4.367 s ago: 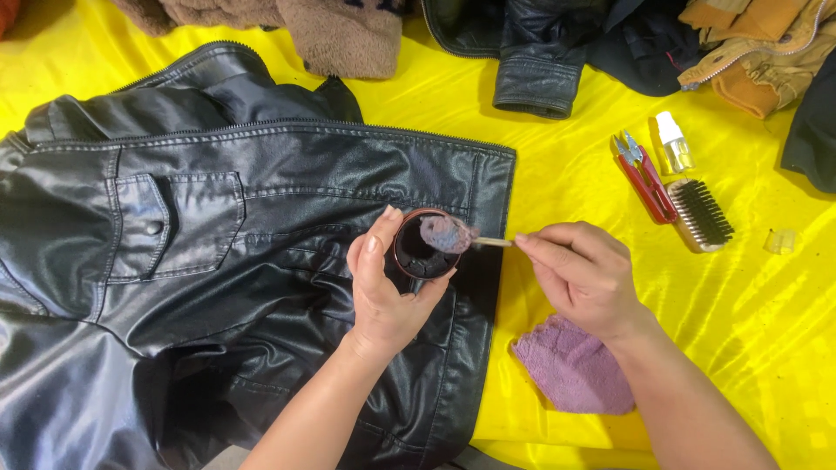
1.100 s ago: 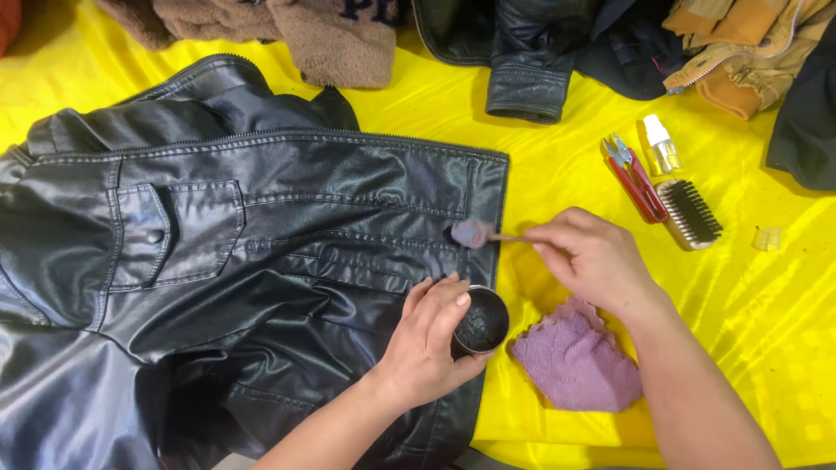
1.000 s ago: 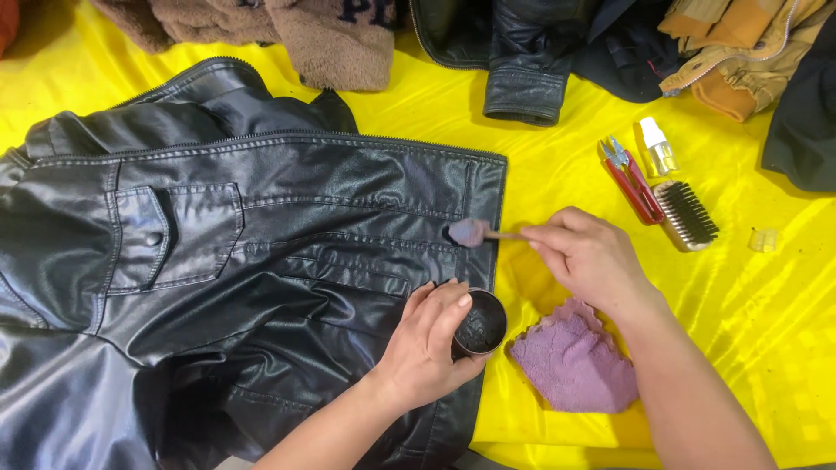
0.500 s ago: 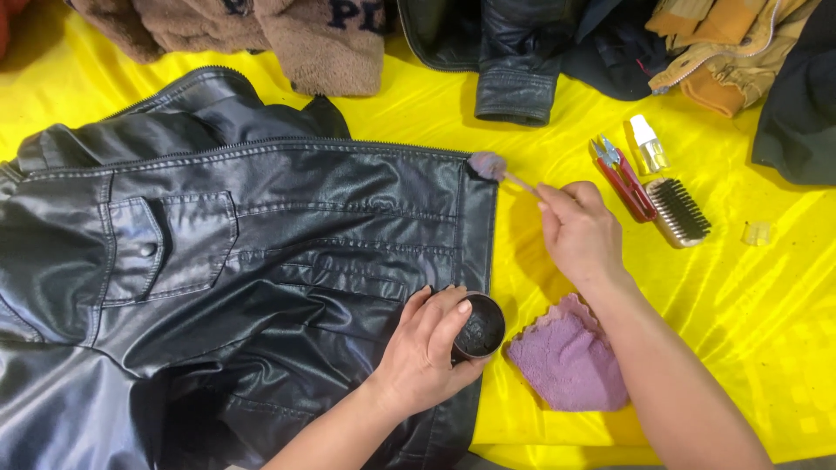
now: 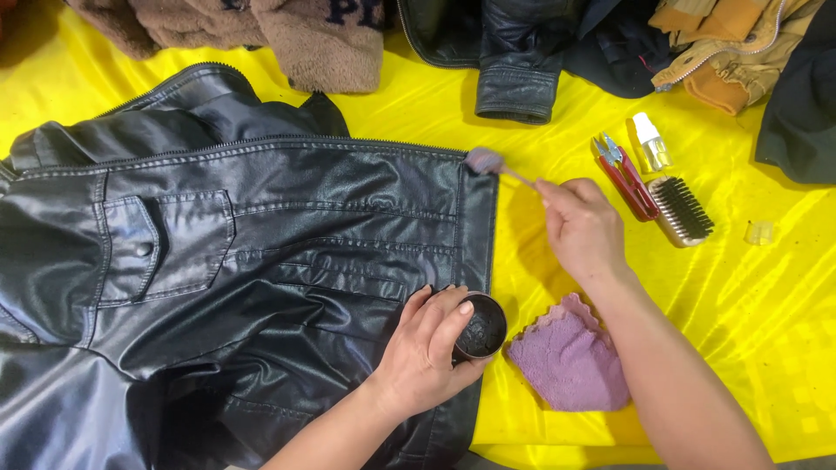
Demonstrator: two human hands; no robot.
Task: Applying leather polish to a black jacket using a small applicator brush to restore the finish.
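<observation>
Your left hand (image 5: 427, 348) wraps its grip around a small round tin (image 5: 481, 326) of dark paste, resting on the shiny black jacket (image 5: 261, 261). At 1 o'clock from it, your right hand (image 5: 582, 228) pinches a thin dauber (image 5: 485, 160), its fuzzy tip touching the jacket's corner. A soft purple cloth (image 5: 570, 365) lies on the yellow tabletop (image 5: 740, 348).

Both forearms are bare to the frame edge, the left hand (image 5: 427, 348) and right hand (image 5: 582, 228) without gloves.
</observation>
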